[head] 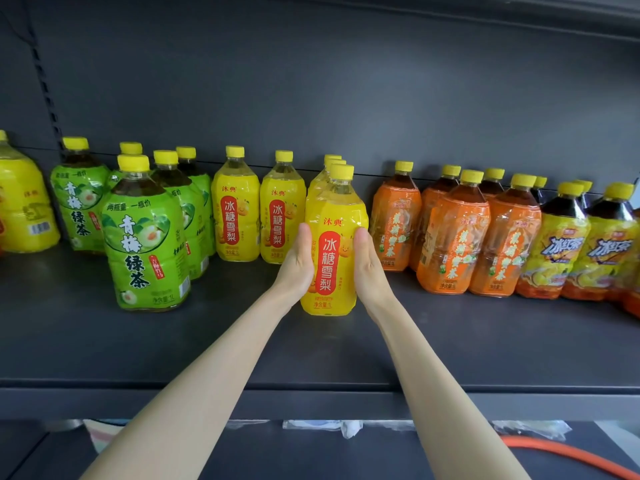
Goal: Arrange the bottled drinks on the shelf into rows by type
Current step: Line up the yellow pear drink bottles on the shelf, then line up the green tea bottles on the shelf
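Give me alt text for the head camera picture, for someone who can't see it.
A left hand and right hand press the sides of an upright yellow bottle at the front of a dark shelf. Around it stand yellow-capped groups: green bottles on the left, yellow bottles in the middle, orange bottles then iced tea bottles on the right.

Low in view lie crumpled clear plastic wrap (pixel 346 427), an orange hose (pixel 568 453) at right, and a pale striped cloth (pixel 100 434) at left.
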Demonstrator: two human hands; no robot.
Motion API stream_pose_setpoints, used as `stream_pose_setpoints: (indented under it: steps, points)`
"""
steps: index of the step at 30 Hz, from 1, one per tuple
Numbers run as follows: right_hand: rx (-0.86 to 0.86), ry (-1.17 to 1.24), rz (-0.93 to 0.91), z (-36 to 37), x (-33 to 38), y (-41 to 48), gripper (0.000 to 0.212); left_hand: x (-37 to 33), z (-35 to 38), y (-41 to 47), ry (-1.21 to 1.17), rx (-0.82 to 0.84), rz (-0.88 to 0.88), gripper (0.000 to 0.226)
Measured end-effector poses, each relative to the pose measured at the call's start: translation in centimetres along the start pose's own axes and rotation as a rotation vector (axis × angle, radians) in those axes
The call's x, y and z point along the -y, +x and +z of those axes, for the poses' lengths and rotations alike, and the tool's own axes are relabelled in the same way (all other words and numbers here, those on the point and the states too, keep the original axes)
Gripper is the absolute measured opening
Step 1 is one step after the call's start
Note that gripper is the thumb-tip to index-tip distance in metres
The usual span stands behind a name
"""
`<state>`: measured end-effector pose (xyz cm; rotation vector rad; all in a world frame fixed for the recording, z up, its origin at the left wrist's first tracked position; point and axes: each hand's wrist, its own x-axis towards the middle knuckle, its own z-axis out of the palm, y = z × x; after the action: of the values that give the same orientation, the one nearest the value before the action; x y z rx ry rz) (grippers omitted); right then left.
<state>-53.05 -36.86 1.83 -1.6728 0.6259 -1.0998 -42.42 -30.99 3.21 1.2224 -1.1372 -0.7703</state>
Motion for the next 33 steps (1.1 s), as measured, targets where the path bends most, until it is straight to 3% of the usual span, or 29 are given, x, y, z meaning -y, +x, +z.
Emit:
stream_pose_setpoints:
  steps: [4,7,12,17,23,29,33]
  points:
    - [-0.005,-0.041,0.068,-0.2,0.6,-0.5,0.071,-0.6,-0.9,-0.5,0.088,0.015,0.018,0.052]
    - [-0.061,-0.150,0.121,-1.0,1.7,-1.6,0.061,-1.0,-2.3,-1.5,0.251,0.044,0.064,0.049]
    - [-0.186,-0.570,-0.011,-0.4,4.1,-5.8,0.058,-1.2,-5.4,-4.8,0.639,0.016,0.146,0.035]
    - [-0.217,-0.799,-0.134,4.0,7.1,-8.5,0.043,-2.7,-10.2,-9.3,0.768,-0.100,0.311,0.030]
    - [-0.194,-0.773,-0.288,14.1,9.8,-10.6,0.032,-5.4,-20.8,-15.9,0.906,-0.234,0.412,0.043]
    - [-0.115,-0.651,-0.288,27.6,9.6,-12.9,0.029,-4.2,-33.2,-23.3,0.911,-0.369,0.330,0.024]
    - [-0.058,-0.614,-0.265,34.8,9.8,-12.8,0.028,-3.5,-39.6,-25.3,0.867,-0.426,0.297,0.025]
